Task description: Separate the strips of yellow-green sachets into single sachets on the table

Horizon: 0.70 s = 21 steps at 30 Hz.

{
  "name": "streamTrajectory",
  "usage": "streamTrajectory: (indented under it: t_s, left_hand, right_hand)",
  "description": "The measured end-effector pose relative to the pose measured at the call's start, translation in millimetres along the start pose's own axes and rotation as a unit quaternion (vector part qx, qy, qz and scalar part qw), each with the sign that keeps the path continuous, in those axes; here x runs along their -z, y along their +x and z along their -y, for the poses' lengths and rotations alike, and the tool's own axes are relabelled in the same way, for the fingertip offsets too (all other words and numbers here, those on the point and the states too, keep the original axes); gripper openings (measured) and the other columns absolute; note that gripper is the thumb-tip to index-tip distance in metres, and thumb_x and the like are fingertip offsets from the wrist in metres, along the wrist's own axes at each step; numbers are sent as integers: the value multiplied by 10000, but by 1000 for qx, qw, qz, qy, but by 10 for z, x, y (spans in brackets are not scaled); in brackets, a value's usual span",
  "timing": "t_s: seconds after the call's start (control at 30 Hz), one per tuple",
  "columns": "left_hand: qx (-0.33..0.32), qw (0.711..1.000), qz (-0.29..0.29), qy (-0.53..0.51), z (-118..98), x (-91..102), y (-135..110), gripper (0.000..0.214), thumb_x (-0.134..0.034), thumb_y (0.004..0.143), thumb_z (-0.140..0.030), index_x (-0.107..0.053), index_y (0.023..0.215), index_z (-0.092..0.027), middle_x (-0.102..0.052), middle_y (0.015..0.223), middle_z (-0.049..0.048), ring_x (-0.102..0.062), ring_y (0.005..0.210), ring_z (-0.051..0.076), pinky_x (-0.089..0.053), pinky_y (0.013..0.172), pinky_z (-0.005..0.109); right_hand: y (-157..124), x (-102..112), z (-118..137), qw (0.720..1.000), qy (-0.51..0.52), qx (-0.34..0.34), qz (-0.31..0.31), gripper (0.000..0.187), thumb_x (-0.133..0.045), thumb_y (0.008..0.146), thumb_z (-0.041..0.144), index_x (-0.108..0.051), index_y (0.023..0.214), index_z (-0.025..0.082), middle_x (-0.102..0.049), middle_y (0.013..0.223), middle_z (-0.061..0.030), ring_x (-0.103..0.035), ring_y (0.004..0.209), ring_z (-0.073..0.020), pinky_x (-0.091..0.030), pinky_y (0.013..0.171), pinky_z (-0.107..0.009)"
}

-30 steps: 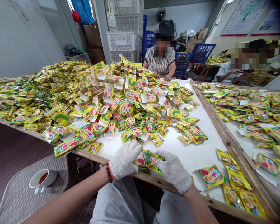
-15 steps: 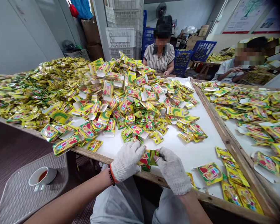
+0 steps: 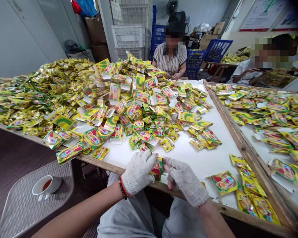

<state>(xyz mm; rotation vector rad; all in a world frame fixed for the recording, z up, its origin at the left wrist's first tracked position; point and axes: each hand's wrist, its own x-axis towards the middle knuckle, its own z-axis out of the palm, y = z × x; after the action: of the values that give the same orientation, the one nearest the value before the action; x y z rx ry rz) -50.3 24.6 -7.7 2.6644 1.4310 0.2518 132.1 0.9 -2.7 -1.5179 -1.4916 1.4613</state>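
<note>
In front of me at the table edge, my left hand (image 3: 140,172), in a white fingerless knit glove, is closed around a small printed box (image 3: 157,168) in yellow, green and red. My right hand (image 3: 186,181), gloved the same way, has its fingertips pinched at the right end of that box; its lower fingers are curled. Just beyond lie small green and yellow sachets (image 3: 159,130) and a heap of open-flapped boxes (image 3: 134,109). To the right of my right hand rests another printed packet (image 3: 223,182), beside a row of yellow sachets (image 3: 250,185).
A large sachet pile (image 3: 52,87) covers the table's left. A wooden divider (image 3: 238,138) runs along the right, with more packets past it. A cup (image 3: 47,186) stands on a grey stool (image 3: 20,205) at lower left. Two people sit across the tables.
The green sachet seen between my right hand and the box no longer shows at the box's right end. My right hand has turned, its fingertips now against that end.
</note>
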Motion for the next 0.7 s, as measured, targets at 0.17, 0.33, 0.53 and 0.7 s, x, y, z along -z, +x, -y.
streamTrajectory:
  t_s: [0.17,0.33,0.53,0.7]
  left_hand:
    - [-4,1000,13,-28,-37,-4,18,647,-659,646,-241,-471,1264,-209,-524,1147,99,-478,1032,293,-411,860,424]
    - [-18,977,-54,-207,46,42,-15,754,-723,663,-412,-420,1316,-189,-496,1185,117,-476,1093,283,-417,917,398]
    - [117,888,-9,-444,305,-51,-1,316,-605,795,-404,-569,1007,-172,-611,897,29,-576,835,184,-468,731,279]
    - [97,906,1,-412,315,-70,-3,293,-606,791,-419,-584,951,-175,-615,861,13,-570,790,163,-447,680,250]
  right_hand:
    - [-86,-35,-15,996,51,-23,70,359,-460,844,464,-605,950,153,-554,406,44,-393,330,-91,-274,380,-192]
    - [-72,-82,-25,998,58,5,32,301,-441,871,448,-537,770,181,-518,380,54,-400,346,-85,-282,405,-190]
    - [6,-122,-98,997,-29,19,-64,339,-409,887,453,-540,701,201,-517,411,38,-414,387,-105,-320,452,-232]
    - [26,-54,-179,974,-153,74,-153,314,-530,806,449,-582,604,214,-596,593,-16,-513,578,-166,-370,549,-284]
